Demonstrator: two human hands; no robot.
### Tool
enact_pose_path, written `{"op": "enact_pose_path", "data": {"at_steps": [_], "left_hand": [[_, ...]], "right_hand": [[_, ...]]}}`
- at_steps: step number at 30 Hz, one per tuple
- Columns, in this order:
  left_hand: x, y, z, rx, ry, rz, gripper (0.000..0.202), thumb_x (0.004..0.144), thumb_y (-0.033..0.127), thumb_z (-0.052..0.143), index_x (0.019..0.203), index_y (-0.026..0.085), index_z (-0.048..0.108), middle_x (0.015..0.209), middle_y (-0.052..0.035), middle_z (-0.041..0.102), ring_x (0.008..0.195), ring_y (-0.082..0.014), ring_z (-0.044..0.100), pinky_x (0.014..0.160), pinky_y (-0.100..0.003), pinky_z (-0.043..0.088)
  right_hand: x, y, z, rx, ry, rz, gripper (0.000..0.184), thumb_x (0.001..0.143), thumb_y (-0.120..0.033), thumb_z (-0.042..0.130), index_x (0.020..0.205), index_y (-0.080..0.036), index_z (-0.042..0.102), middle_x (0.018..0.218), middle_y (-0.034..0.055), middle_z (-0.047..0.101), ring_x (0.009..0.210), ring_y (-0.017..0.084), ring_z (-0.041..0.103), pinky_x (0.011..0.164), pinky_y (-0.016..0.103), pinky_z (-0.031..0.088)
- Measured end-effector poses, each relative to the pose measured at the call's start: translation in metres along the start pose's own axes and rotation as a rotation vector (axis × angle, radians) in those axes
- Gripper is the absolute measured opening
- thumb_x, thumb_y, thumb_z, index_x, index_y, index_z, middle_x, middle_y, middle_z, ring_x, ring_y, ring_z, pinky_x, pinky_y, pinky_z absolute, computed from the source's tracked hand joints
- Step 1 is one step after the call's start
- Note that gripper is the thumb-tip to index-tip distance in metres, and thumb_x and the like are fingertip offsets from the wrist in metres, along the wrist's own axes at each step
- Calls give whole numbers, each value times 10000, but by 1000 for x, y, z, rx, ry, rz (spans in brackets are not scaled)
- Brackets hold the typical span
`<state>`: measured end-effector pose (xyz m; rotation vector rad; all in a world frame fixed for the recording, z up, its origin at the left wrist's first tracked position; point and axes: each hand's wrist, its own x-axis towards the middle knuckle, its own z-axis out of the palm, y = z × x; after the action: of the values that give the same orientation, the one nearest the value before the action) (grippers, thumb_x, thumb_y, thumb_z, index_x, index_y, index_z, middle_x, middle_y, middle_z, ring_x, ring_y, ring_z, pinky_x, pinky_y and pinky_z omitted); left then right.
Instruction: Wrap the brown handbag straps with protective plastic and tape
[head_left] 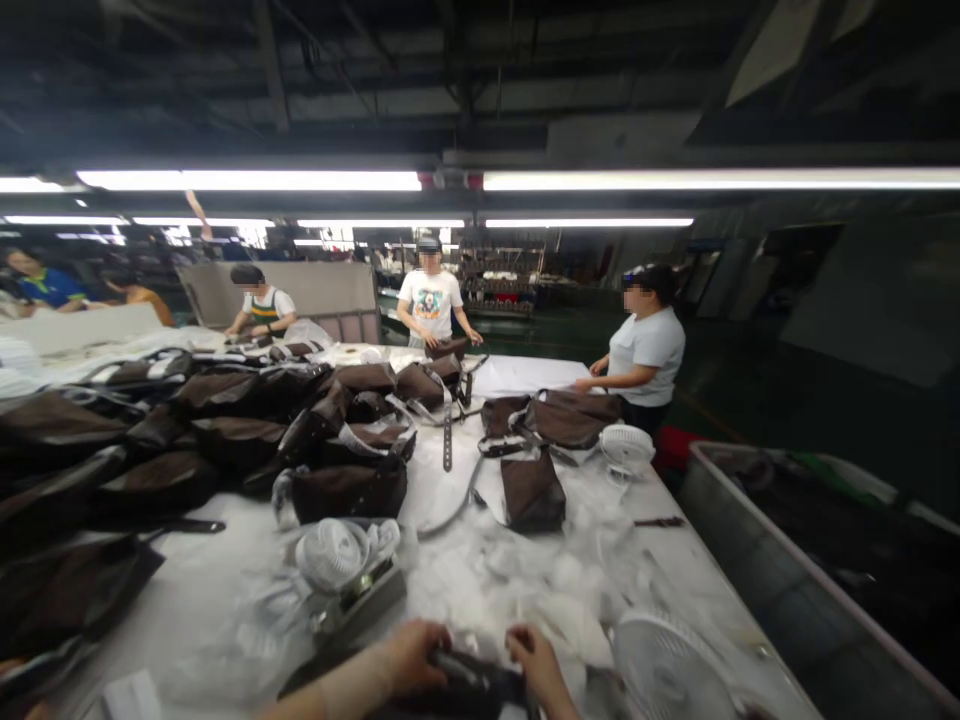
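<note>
Nearest, at 6 o'clock, both bare hands close on a dark brown bag [469, 692], which is cut off by the lower frame edge. Left hand [416, 656] is clenched over its top edge, right hand [534, 660] curled over the same edge, so the bag is held between them; exact finger purchase is partly hidden. The bag's long axis runs crosswise to the view, and a metal fitting [459, 665] on it lies between the hands, nearer the left. At 4 o'clock, a white fan [666, 668] sits near the right hand; at 11 o'clock, a second white fan [331, 555] rests by a metal clamp [361, 600]. White fluff [510, 575] is strewn across the white table [187, 610]. Farther out, at 12 o'clock, lies a brown bag [532, 490], with a heap of brown bags [225, 430] from 10 to 11 o'clock. A third fan [626, 450] stands at 1 o'clock, and a grey bin [787, 570] runs along the table's right side. Beyond, three co-workers [431, 305] stand around the far table end.
</note>
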<state>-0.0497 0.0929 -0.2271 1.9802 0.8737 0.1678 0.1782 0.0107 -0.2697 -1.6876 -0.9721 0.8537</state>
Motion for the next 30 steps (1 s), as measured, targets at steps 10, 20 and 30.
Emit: {"op": "enact_pose_path", "data": {"at_steps": [10,20,30], "left_hand": [[-102,-51,-58,153,394,-89,413,687,527,664,915,183,684,920,-92,666,817,-252,628,792,-379,491],[-151,-60,-38,548,347,73,490,689,461,714,1083,177,652,1192,-154,609,1127,-356,542,953,-519,430],[-95,-1,-4,362,302,218,439,781,534,626,1068,202,636,1182,-118,603,1119,-300,561,985,-471,443]], "right_hand": [[-82,67,-56,241,319,229,590,606,-763,558,451,-204,453,436,-3,500,446,121,450,489,278,375],[-109,62,-17,260,310,299,439,677,-615,629,722,-178,622,743,56,682,731,200,622,617,286,428],[-84,53,2,863,-92,903,537,877,-576,417,785,-103,654,667,98,650,581,161,583,515,264,453]]}}
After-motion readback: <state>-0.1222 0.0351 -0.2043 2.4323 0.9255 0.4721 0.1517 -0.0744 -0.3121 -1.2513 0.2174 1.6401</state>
